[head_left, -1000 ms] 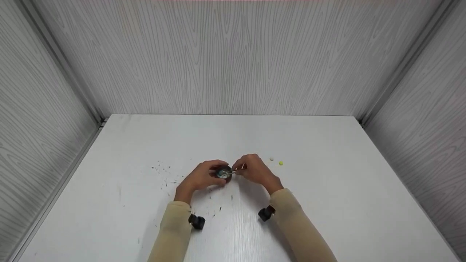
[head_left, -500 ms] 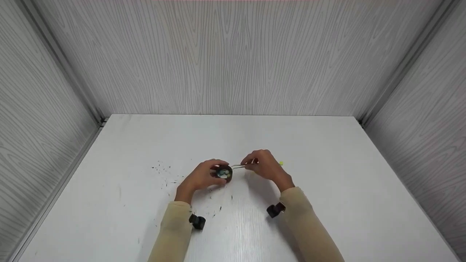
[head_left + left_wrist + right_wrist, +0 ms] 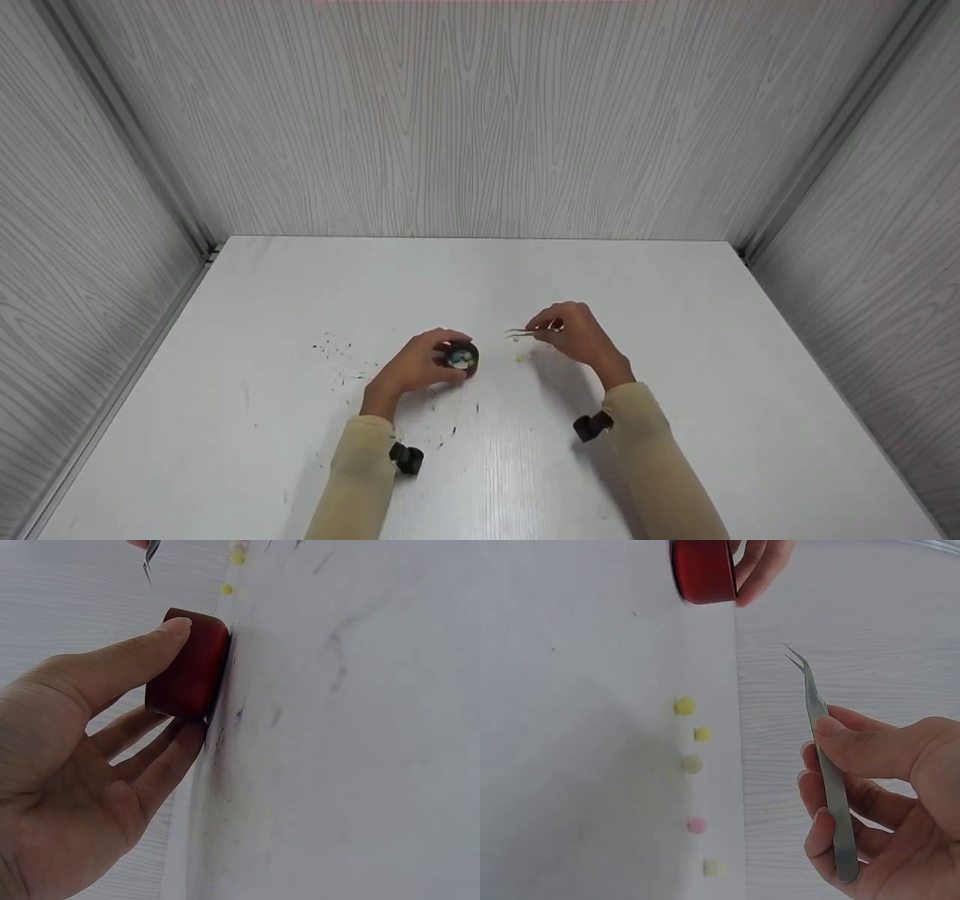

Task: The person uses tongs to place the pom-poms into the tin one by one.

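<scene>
My left hand grips a small round red cup between thumb and fingers, its base on the white table. Several small coloured balls show inside the cup in the head view, among them bluish and yellowish ones. To the right, my right hand holds silver bent-tip tweezers above the table, their tips slightly apart with nothing between them. Below the tweezers lie loose little balls: a bigger yellow ball, a smaller yellow ball, a beige ball, a pink ball and a pale cream ball.
Dark specks and short marks are scattered on the white table left of and in front of the cup. Grey wood-grained panels stand at the back and both sides. A black wrist camera sits at each wrist.
My right hand has drawn the tweezers out of the cup and moved right, uncovering yellow balls on the table. My left hand and the cup have stayed in place.
</scene>
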A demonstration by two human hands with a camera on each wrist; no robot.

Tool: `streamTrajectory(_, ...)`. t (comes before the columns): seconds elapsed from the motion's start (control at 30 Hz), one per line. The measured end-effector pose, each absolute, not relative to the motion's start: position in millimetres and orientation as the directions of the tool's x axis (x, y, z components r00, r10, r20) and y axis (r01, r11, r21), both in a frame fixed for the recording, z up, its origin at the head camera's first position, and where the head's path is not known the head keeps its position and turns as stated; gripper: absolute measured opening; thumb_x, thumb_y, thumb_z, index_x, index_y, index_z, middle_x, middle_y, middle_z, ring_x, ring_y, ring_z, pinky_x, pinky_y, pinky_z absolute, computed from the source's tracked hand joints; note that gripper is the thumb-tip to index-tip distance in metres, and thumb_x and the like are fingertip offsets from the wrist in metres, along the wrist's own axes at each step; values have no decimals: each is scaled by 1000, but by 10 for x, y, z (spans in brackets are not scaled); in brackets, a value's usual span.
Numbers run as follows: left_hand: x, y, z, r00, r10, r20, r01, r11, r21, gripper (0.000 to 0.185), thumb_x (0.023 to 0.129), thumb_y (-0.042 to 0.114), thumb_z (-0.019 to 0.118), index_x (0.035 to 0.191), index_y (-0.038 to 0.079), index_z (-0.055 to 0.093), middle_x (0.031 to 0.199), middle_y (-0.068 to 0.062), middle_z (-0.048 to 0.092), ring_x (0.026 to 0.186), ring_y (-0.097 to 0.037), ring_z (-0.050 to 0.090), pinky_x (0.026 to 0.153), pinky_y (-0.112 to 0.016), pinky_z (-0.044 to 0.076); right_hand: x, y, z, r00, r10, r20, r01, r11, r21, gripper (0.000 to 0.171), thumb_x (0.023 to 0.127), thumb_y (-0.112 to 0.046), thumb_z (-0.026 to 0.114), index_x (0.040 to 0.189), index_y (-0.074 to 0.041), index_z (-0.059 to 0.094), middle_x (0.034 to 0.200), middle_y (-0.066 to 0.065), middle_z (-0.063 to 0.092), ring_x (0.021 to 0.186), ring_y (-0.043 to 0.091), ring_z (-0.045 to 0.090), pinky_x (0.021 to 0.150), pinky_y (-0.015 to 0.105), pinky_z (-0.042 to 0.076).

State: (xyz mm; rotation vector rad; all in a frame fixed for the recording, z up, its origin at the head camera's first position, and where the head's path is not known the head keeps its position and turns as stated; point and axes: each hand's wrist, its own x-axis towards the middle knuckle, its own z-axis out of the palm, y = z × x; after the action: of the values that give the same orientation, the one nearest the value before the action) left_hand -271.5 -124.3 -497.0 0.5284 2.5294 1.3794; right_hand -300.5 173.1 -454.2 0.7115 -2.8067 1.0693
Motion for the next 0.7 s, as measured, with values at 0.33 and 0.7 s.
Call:
streamTrajectory(0.33, -2705, -1255, -4969, -915, 403, -22, 199, 496, 845, 58, 87, 12, 83, 141, 15, 61, 144, -14, 60, 134, -41, 58, 112, -56, 48, -3034, 1998, -4548, -915, -356, 189, -392, 680, -620, 17, 90, 1, 74, 101, -9, 83, 95, 10, 78, 87, 23, 65, 78, 33, 50)
streamTrajectory(0.7, -2717, -1260, -4991, -917, 398, -15, 200, 491, 848, 57, 87, 14, 83, 140, 16, 63, 144, -13, 61, 134, -40, 59, 112, -55, 48, -3087, 2240, -4594, -920, -335, 202, -386, 696, -605, 15, 90, 0, 75, 101, -8, 83, 96, 12, 79, 86, 23, 66, 76, 33, 51)
